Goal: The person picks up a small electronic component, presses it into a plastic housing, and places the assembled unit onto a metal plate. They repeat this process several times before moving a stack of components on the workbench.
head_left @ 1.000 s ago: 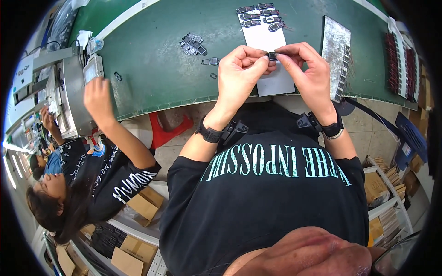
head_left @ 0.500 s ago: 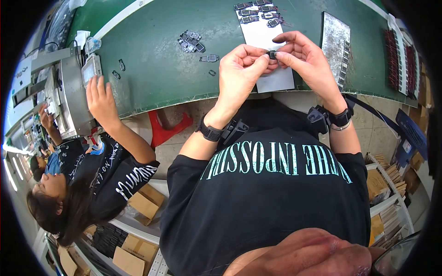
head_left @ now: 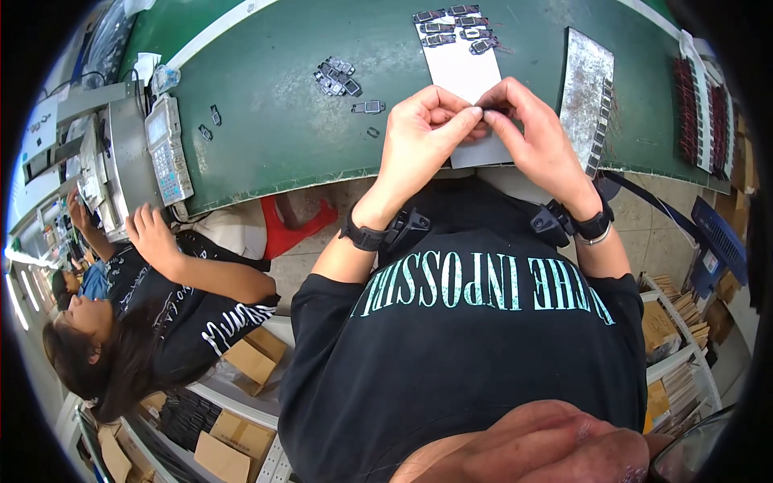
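Observation:
My left hand (head_left: pixel 425 137) and my right hand (head_left: pixel 535 138) meet over the lower part of a white sheet (head_left: pixel 460 71), thumbs and fingertips pinched together. A small black squarish part was between them half a second ago; the fingers now hide nearly all of it. Beyond my hands, several black framed modules with thin red wires (head_left: pixel 469 22) lie in two columns on the sheet. Left of my left hand are a single black frame (head_left: pixel 369 107), a tiny black ring (head_left: pixel 373 132) and a heap of similar frames (head_left: pixel 336 78).
A worn metal plate (head_left: pixel 584 76) edged with small black modules lies right of the sheet. Racks of red wires (head_left: pixel 703 109) stand at the green table's far right. Leftward are two small black parts (head_left: pixel 216 115), a machine's keypad (head_left: pixel 167 157) and a co-worker's hand (head_left: pixel 153 237).
My right fingers have closed in toward the left ones, covering the black part, and both hands sit slightly lower. The co-worker's near hand has pulled back from the keypad.

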The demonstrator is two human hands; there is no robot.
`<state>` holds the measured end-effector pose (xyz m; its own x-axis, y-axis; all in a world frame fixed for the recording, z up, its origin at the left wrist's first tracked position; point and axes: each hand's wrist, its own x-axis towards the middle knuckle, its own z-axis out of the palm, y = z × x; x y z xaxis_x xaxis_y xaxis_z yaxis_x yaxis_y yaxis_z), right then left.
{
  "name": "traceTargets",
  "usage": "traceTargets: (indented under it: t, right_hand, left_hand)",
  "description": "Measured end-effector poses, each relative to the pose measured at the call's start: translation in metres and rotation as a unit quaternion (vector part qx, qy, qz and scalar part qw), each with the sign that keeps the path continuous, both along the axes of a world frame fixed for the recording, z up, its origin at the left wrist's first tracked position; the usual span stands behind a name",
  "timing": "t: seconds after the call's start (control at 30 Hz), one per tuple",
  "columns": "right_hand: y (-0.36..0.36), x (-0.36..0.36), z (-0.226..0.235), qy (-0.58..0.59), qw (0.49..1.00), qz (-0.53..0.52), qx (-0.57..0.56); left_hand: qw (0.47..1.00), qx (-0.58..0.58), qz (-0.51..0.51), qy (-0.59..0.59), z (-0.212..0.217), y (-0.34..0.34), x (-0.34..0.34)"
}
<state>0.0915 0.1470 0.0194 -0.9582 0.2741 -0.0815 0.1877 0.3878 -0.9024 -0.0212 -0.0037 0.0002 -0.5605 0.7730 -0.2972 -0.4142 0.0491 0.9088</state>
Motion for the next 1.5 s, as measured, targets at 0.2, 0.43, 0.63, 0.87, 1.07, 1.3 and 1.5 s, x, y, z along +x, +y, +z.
traceTargets:
  t: [0.2,0.43,0.63,0.87,1.07,1.3,1.5]
  right_hand:
    - [0.002,0.011,0.008,0.004,0.994,-0.013,-0.106]
    - [0.075,0.040,0.011,0.097,0.962,-0.241,0.081]
    - [0.125,0.075,-0.007,-0.027,0.941,-0.241,0.237]
    - [0.131,0.074,-0.019,-0.031,0.938,-0.210,0.276]
    - [0.165,0.079,-0.037,-0.108,0.955,-0.211,0.178]
    - [0.163,0.083,-0.032,0.058,0.946,-0.314,0.052]
    - [0.089,0.062,0.017,0.099,0.951,-0.292,-0.031]
  left_hand:
    - [0.998,0.011,-0.033,-0.043,0.004,0.000,-0.008]
    - [0.949,-0.155,0.093,0.258,-0.001,0.023,-0.043]
    - [0.870,-0.192,0.102,0.443,-0.013,0.038,-0.045]
    - [0.824,-0.186,0.106,0.524,-0.013,0.029,-0.052]
    - [0.768,-0.190,0.163,0.590,0.009,-0.024,-0.069]
    - [0.732,-0.253,0.020,0.633,0.010,-0.069,-0.061]
    - [0.706,-0.234,-0.043,0.667,0.014,-0.058,-0.060]
